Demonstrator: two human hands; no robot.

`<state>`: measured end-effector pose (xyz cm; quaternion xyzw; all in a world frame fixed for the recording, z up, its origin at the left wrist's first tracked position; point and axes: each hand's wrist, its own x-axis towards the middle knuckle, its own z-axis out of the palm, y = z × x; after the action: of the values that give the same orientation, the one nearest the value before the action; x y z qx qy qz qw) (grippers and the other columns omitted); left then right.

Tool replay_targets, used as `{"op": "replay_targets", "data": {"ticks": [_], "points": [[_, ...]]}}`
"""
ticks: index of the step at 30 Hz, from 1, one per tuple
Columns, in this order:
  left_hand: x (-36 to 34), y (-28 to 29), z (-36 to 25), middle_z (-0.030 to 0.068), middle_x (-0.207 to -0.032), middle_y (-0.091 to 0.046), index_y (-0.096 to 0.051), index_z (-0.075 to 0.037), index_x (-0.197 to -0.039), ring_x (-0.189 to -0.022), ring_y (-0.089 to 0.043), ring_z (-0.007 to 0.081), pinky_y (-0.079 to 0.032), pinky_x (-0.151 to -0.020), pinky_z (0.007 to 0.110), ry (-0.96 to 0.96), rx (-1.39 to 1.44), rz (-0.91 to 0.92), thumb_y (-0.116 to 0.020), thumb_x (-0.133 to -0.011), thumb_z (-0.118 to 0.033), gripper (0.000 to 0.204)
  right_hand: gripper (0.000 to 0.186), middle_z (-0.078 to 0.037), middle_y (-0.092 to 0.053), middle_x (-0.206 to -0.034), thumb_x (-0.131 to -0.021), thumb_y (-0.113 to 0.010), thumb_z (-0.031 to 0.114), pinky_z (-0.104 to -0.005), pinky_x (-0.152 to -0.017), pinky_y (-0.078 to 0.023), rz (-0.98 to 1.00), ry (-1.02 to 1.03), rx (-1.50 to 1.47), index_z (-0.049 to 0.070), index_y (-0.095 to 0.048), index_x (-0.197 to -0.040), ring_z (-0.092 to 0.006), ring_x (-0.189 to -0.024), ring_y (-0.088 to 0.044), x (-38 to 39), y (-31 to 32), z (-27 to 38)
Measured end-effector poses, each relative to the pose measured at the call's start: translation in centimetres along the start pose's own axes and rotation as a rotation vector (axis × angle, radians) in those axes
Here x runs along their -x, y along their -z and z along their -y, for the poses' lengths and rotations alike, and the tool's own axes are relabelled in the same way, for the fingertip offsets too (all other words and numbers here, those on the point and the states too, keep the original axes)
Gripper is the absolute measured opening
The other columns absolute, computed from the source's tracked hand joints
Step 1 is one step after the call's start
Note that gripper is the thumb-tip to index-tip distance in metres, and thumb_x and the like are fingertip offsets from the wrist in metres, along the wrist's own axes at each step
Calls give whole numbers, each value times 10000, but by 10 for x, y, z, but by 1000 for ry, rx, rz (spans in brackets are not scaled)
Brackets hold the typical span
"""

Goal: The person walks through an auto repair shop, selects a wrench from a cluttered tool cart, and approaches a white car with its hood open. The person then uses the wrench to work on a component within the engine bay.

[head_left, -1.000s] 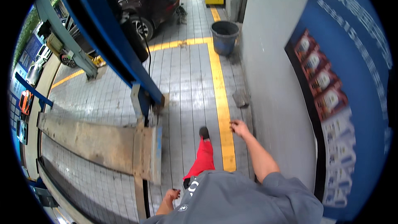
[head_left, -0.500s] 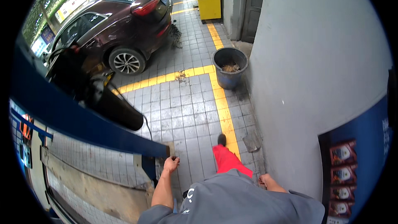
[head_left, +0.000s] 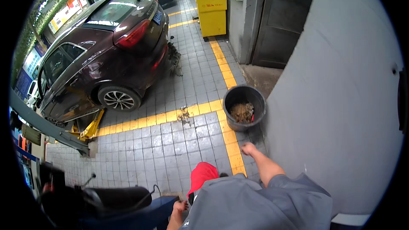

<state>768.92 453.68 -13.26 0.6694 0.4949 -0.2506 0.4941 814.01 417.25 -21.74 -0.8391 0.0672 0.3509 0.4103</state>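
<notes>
My left hand (head_left: 180,206) hangs low beside the hem of my grey shirt (head_left: 238,204), with its fingers curled in. It is nearest to the end of a blue steel lift arm (head_left: 159,213), and I cannot tell whether the two touch. My right hand (head_left: 249,148) swings forward in front of me, fingers loosely closed, and no object shows in it. Just beyond it stands a black bucket (head_left: 265,110) holding brownish debris (head_left: 242,113); hand and bucket look apart. One red trouser leg (head_left: 201,178) shows below me.
A dark maroon car (head_left: 98,55) stands at the left, by a yellow lift arm (head_left: 91,127) and a post (head_left: 51,127). Yellow lines (head_left: 232,145) cross the grey tiled floor (head_left: 140,149). Ahead stand a yellow cabinet (head_left: 212,17) and a dark door (head_left: 283,21). A grey wall (head_left: 336,102) runs along my right.
I have moved forward: the bucket, car and cabinet are nearer, and the blue lift arm has slid back to the lower left. My right hand has swung forward; my left has dropped back.
</notes>
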Motion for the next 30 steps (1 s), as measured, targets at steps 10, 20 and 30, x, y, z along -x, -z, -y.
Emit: {"op": "replay_targets", "data": {"ticks": [10,20,30], "points": [[-283,103,-203,157,-974,-741,-714,28,-1091,-797,-721,284,-584,-671,413,-298,40,58,-579,-1022,-308,369,218,-79,-678,-696,-934,-637,206,-346,-534,-488,119,103,-173,37,-711,-817,-180,-572,-613,-272,26,277],[-565,263,-729,93,-856,-739,-707,28,-997,-727,-703,171,-567,-639,341,-403,27,-84,-664,-992,-276,307,131,-92,-630,-713,-927,-603,71,-344,-452,-488,-57,-597,-470,42,-641,-805,-198,-524,-586,-391,107,285],[-677,277,-1066,53,-843,-710,-699,21,-1022,-726,-670,139,-543,-655,304,-292,-18,37,-689,-990,-303,325,302,-151,-705,-729,-928,-528,233,-437,-575,-498,12,-463,-206,52,-716,-777,-273,-611,-646,-715,182,523]]}}
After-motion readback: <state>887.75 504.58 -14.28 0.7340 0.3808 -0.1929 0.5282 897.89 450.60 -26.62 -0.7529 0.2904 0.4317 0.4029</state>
